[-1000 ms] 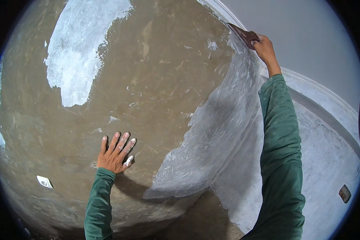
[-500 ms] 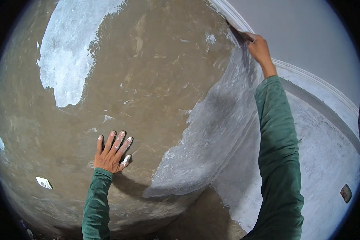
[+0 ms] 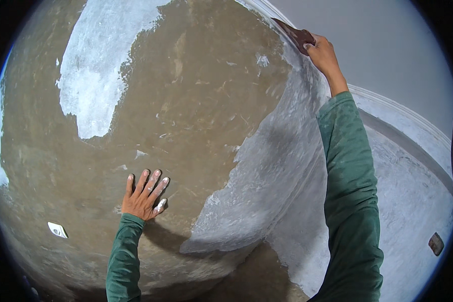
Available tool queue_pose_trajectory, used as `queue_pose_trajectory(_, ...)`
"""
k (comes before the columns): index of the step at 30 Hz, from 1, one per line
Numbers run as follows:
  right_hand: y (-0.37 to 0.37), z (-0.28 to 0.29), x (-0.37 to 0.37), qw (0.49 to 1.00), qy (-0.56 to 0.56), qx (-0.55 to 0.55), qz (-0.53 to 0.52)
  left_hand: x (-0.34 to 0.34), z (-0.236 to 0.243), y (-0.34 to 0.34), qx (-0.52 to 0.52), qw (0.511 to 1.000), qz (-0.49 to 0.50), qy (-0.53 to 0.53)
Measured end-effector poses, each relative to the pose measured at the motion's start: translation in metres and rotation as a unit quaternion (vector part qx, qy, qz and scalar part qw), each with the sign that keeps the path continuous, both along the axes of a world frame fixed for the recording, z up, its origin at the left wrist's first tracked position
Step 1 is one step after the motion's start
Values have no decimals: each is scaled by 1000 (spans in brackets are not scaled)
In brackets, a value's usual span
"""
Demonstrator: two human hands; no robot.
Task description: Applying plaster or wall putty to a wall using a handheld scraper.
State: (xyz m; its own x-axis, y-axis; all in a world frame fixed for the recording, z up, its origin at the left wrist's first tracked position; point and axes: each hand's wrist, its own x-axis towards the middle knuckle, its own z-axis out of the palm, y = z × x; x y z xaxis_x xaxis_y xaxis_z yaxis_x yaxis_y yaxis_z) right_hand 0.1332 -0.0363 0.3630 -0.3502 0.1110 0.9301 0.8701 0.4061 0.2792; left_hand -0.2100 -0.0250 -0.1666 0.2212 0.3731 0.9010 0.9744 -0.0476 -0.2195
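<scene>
My right hand is raised to the top of the wall and grips a dark brown putty spreader. The spreader's long edge lies along the white cornice moulding, where wall and ceiling meet. Below it, a grey-white layer of skim plaster runs down the wall toward the corner. My left hand rests flat on the bare brown wall, fingers spread, with white plaster on the thumb and fingertips. Both forearms are in green sleeves.
A dry white plaster patch covers part of the wall at upper left. At lower left sits a white wall socket. The adjoining right wall is whitish, with a recessed electrical box. Above is the grey ceiling.
The spreader has turned so more of its brown face shows, and it has shifted slightly up and left along the moulding. My left hand stays on the wall; the whole view has shifted a little.
</scene>
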Motion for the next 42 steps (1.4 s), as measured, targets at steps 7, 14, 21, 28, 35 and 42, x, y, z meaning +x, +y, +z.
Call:
queue_pose_trajectory(7, 15, -1, -24, 998, -8, 23, -50, 1, -5, 4, -4, 1000, 0, -8)
queue_pose_trajectory(14, 20, -17, -34, 997, 34, 62, -44, 0, -3, 5, 2, 1000, 7, -2)
queue_pose_trajectory(21, 53, -61, -50, 985, 5, 121, -126, -1, -3, 5, -2, 1000, -4, 1)
queue_pose_trajectory(28, 27, -121, -44, 986, -98, 66, -117, -2, -5, 5, -6, 1000, -20, -5)
queue_pose_trajectory(35, 18, -60, 38, 998, 24, 57, 14, 1, -2, 4, 9, 1000, -1, 0)
queue_pose_trajectory(42, 37, -34, 37, 972, 179, -109, -107, -1, -2, 4, 2, 1000, -7, 0)
